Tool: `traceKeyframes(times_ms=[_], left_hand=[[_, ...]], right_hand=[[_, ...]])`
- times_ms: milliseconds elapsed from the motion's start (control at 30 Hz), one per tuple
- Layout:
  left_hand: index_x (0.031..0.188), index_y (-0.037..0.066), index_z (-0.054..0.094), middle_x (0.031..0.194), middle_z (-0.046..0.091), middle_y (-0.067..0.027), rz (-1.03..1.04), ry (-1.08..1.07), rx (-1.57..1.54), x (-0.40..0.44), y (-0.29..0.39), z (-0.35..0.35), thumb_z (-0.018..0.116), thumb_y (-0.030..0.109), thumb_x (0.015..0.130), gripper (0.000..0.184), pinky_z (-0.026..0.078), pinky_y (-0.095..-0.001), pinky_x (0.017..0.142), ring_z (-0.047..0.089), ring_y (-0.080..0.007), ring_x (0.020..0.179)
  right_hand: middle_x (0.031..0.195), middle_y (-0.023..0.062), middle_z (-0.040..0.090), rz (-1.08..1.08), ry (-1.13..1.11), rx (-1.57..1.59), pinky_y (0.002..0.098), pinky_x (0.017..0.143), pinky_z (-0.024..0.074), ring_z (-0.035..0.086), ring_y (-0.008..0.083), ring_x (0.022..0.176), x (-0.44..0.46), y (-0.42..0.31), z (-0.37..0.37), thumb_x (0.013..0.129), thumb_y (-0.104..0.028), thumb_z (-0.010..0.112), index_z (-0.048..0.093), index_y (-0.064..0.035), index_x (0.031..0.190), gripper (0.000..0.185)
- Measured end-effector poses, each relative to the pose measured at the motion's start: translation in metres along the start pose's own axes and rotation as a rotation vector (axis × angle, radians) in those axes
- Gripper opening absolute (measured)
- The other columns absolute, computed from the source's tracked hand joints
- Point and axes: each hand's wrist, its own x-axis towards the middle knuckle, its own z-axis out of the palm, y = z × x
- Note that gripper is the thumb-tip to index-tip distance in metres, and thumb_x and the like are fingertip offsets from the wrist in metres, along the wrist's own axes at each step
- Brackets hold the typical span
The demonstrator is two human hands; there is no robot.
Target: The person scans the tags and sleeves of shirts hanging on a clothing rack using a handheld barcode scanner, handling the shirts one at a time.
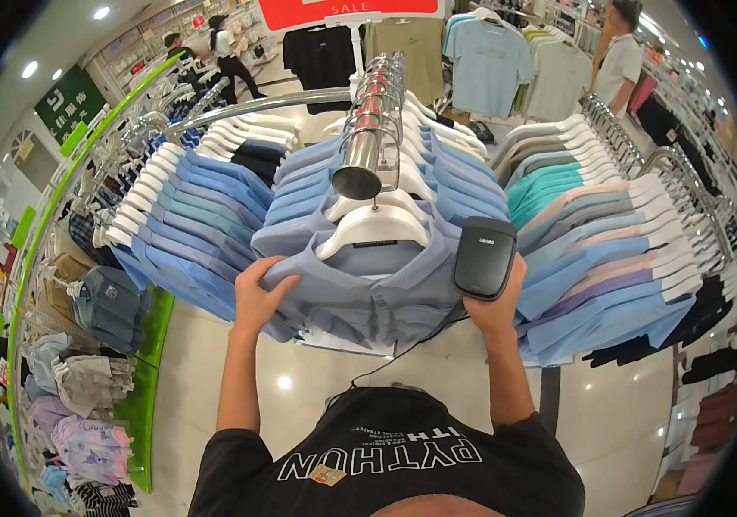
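A grey-blue collared shirt (364,297) with a buttoned front hangs on a white hanger (377,228) at the near end of a chrome rail. My left hand (258,295) is closed on its shoulder at the left side, with the thumb on top of the cloth. At the shirt's opposite shoulder, my right hand (497,303) is closed around a black rounded device (485,258) with small lettering. Most of the right fingers are hidden behind the device. A thin black cord (394,358) runs from near that hand down toward my black T-shirt.
Blue shirts (299,185) hang behind on the same chrome rail (360,164). More shirts (205,207) hang at left, and pastel ones (609,258) at right. A red sale sign (351,10) stands above. Several people are farther back, one in a white shirt (618,73).
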Motion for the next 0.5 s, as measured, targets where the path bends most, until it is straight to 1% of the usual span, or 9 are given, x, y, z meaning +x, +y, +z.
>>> traceKeyframes(times_ms=[67, 167, 233, 300, 400, 500], left_hand=[[0.093, -0.004, 0.067, 0.080, 0.068, -0.0085, -0.102, 0.025, -0.024, -0.017, -0.024, 0.000, 0.077, 0.020, 0.076, 0.031, 0.049, -0.0280, 0.069, 0.062, -0.0139, 0.074], [0.090, -0.003, 0.067, 0.079, 0.068, -0.0103, -0.373, -0.029, -0.174, -0.058, -0.076, 0.007, 0.076, 0.021, 0.077, 0.028, 0.049, -0.0296, 0.068, 0.064, -0.0165, 0.072], [0.087, -0.002, 0.066, 0.076, 0.067, -0.0118, -0.295, -0.095, -0.054, -0.103, -0.107, 0.019, 0.074, 0.020, 0.079, 0.025, 0.049, -0.0313, 0.065, 0.064, -0.0174, 0.070], [0.086, -0.004, 0.066, 0.073, 0.067, -0.0135, -0.559, -0.189, 0.047, -0.143, -0.112, 0.023, 0.071, 0.019, 0.082, 0.023, 0.048, -0.0329, 0.063, 0.064, -0.0183, 0.069], [0.084, -0.005, 0.065, 0.070, 0.065, -0.0152, -0.430, -0.107, 0.107, -0.191, -0.127, 0.029, 0.068, 0.016, 0.083, 0.022, 0.047, -0.0340, 0.061, 0.063, -0.0180, 0.067], [0.086, -0.006, 0.064, 0.072, 0.065, -0.0122, -0.489, -0.023, 0.057, -0.208, -0.122, 0.022, 0.066, 0.012, 0.082, 0.018, 0.046, -0.0327, 0.062, 0.061, -0.0175, 0.066]], right_hand=[[0.107, 0.0144, 0.055, -0.009, 0.024, -0.003, 0.0422, 0.095, 0.0328, 0.046, 0.0359, 0.106, 0.003, 0.002, 0.001, 0.060, -0.010, 0.071, 0.054, -0.0031, 0.110, 0.053], [0.107, 0.0140, 0.056, -0.035, 0.027, -0.035, 0.0429, 0.091, 0.0339, 0.050, 0.0351, 0.103, 0.007, 0.006, 0.001, 0.061, -0.011, 0.070, 0.055, -0.0034, 0.109, 0.051], [0.106, 0.0137, 0.057, -0.037, 0.027, -0.044, 0.0432, 0.089, 0.0346, 0.052, 0.0346, 0.101, 0.009, 0.005, 0.001, 0.061, -0.012, 0.070, 0.056, -0.0035, 0.109, 0.050], [0.106, 0.0135, 0.057, -0.016, 0.026, -0.028, 0.0428, 0.089, 0.0349, 0.052, 0.0345, 0.101, 0.010, -0.002, 0.001, 0.061, -0.013, 0.071, 0.057, -0.0036, 0.108, 0.050], [0.104, 0.0130, 0.058, -0.002, -0.022, 0.001, 0.0425, 0.089, 0.0351, 0.052, 0.0343, 0.101, 0.011, 0.002, 0.002, 0.061, -0.012, 0.071, 0.057, -0.0039, 0.107, 0.049], [0.100, 0.0156, 0.055, -0.004, -0.010, 0.058, 0.0398, 0.087, 0.0398, 0.051, 0.0358, 0.096, 0.010, 0.002, 0.003, 0.061, -0.003, 0.069, 0.054, -0.0004, 0.105, 0.046]])
